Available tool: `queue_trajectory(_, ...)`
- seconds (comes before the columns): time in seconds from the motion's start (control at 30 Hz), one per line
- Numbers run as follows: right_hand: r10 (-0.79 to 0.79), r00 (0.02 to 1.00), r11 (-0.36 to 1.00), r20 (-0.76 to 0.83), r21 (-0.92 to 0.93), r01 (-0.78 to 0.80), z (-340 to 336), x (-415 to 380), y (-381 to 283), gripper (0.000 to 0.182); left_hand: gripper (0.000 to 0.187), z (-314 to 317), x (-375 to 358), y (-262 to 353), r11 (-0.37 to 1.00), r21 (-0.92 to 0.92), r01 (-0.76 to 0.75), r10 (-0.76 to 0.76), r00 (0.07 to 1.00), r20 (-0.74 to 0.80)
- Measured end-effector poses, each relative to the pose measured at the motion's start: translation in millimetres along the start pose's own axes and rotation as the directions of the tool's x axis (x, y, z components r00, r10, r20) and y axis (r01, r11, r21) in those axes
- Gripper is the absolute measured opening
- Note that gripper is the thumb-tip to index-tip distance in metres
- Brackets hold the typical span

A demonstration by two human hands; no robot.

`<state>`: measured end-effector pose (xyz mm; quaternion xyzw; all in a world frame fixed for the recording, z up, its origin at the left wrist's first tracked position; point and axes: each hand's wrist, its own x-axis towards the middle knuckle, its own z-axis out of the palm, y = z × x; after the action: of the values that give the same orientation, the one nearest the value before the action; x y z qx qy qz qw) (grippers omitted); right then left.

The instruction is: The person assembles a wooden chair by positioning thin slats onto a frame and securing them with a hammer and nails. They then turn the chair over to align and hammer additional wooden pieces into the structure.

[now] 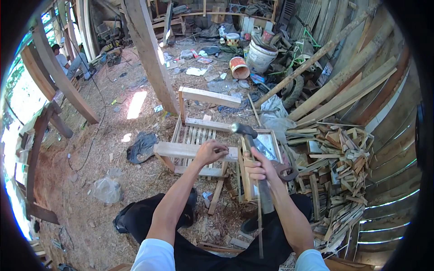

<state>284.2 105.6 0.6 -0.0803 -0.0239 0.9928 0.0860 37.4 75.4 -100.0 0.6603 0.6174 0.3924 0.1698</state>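
Note:
My right hand (261, 168) grips a hammer (243, 130) by its handle, head raised over the near end of the wood. My left hand (211, 152) rests on a pale wooden board (178, 149), its thumb and fingertips pinched together near the board's right end. Whatever sits between those fingertips is too small to make out. The board lies across the top of a low wooden frame with a slatted middle (195, 134). Another raised rail (210, 96) runs along the frame's far side. Right of it, a wooden-edged box or frame holds a bluish panel (266, 145).
A saw handle (286, 172) shows beside my right hand. Scrap wood (337, 158) is heaped at right. A post (151, 58) stands beyond the frame. Buckets (261, 56) and clutter lie farther back. A plastic bag (107, 189) lies at left. Another person (80, 63) sits at far left.

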Motion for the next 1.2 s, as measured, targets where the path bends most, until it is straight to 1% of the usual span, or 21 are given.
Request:
queue_trajectory(0.03, 0.026, 0.983, 0.964, 0.180, 0.256, -0.072, -2, -4, -5, 0.037, 0.020, -1, 1, 4, 0.999, 0.023, 0.026, -0.027, 0.999, 0.023)
queue_trajectory(0.07, 0.009, 0.967, 0.955, 0.253, 0.284, -0.083, -5, -7, -9, 0.046, 0.017, -2, 2, 7, 0.999, 0.000, 0.037, -0.037, 0.999, 0.015)
queue_trajectory(0.17, 0.038, 0.944, 0.975, 0.327, 0.193, -0.106, -1, -12, -13, 0.046, 0.014, 7, 6, -1, 0.961, -0.166, 0.221, -0.227, 0.974, -0.015)
queue_trajectory(0.27, 0.095, 0.933, 0.982, 0.346, 0.123, -0.146, -2, -12, -17, 0.047, 0.023, 12, 14, -25, 0.976, -0.106, 0.190, -0.205, 0.966, -0.160)
queue_trajectory(0.3, 0.115, 0.928, 0.981, 0.356, 0.108, -0.163, -4, -12, -15, 0.047, 0.027, 5, 13, -26, 0.969, 0.149, 0.199, -0.181, 0.975, -0.126)
queue_trajectory(0.33, 0.106, 0.943, 0.985, 0.315, 0.098, -0.143, 0, -14, -11, 0.045, 0.031, -4, 17, -26, 0.903, 0.391, 0.179, -0.159, 0.984, -0.084)
queue_trajectory(0.37, 0.067, 0.976, 0.998, 0.207, -0.001, -0.068, 2, -17, -8, 0.043, 0.035, -10, 17, -26, 0.785, 0.605, 0.135, -0.146, 0.989, -0.031)
queue_trajectory(0.4, 0.016, 0.995, 0.994, 0.100, -0.108, -0.005, 5, -20, -6, 0.041, 0.044, -8, 13, -33, 0.752, 0.633, 0.183, -0.187, 0.980, -0.061)
queue_trajectory(0.43, -0.044, 0.999, 0.974, 0.000, -0.222, 0.043, 17, -20, -3, 0.040, 0.046, -9, 15, -30, 0.753, 0.616, 0.231, -0.249, 0.967, -0.058)
queue_trajectory(0.47, -0.196, 0.964, 0.867, -0.181, -0.492, 0.083, 35, -25, 2, 0.027, 0.047, -10, 16, -28, 0.749, 0.600, 0.280, -0.313, 0.948, -0.052)
queue_trajectory(0.53, -0.427, 0.854, 0.580, -0.297, -0.815, 0.007, 51, -20, 15, 0.020, 0.049, -14, 12, -16, 0.733, 0.544, 0.407, -0.461, 0.886, -0.042)
queue_trajectory(0.57, -0.544, 0.783, 0.401, -0.302, -0.913, -0.074, 52, -15, 16, 0.018, 0.050, -15, 16, -9, 0.717, 0.501, 0.484, -0.535, 0.843, -0.049)
queue_trajectory(0.6, -0.636, 0.737, 0.217, -0.228, -0.970, -0.113, 39, -13, 16, 0.019, 0.052, -14, 20, -8, 0.690, 0.458, 0.561, -0.607, 0.793, -0.057)
queue_trajectory(0.7, -0.655, 0.690, 0.100, -0.308, -0.940, -0.325, 24, -13, 9, 0.025, 0.054, -10, 31, -15, 0.641, 0.505, 0.578, -0.637, 0.768, -0.070)
queue_trajectory(0.73, -0.698, 0.696, -0.135, -0.168, -0.924, -0.358, 10, -10, 7, 0.028, 0.054, -9, 32, -12, 0.636, 0.509, 0.580, -0.639, 0.766, -0.075)
queue_trajectory(0.83, -0.643, 0.700, -0.162, -0.311, -0.838, -0.522, 19, -12, 11, 0.031, 0.056, -6, 35, -2, 0.657, 0.497, 0.566, -0.622, 0.780, -0.067)
queue_trajectory(0.87, -0.687, 0.698, -0.233, -0.203, -0.848, -0.476, 8, -15, 16, 0.031, 0.057, -9, 30, -4, 0.666, 0.501, 0.553, -0.617, 0.786, -0.047)
queue_trajectory(0.97, -0.780, 0.615, -0.093, -0.110, -0.953, -0.288, 21, -17, 32, 0.029, 0.058, -16, 21, -9, 0.688, 0.515, 0.511, -0.585, 0.811, -0.024)
queue_trajectory(1.0, -0.774, 0.613, 0.011, -0.156, -0.972, -0.233, 30, -16, 35, 0.027, 0.058, -17, 21, -8, 0.688, 0.513, 0.514, -0.590, 0.807, -0.019)
queue_trajectory(1.1, -0.767, 0.608, 0.076, -0.203, -0.971, -0.228, 71, -8, 40, 0.028, 0.057, -16, 23, -7, 0.701, 0.490, 0.519, -0.580, 0.814, -0.033)
queue_trajectory(1.2, -0.814, 0.580, -0.195, -0.039, -0.921, -0.336, 58, 6, 46, 0.034, 0.056, -15, 23, -9, 0.699, 0.461, 0.547, -0.593, 0.803, -0.055)
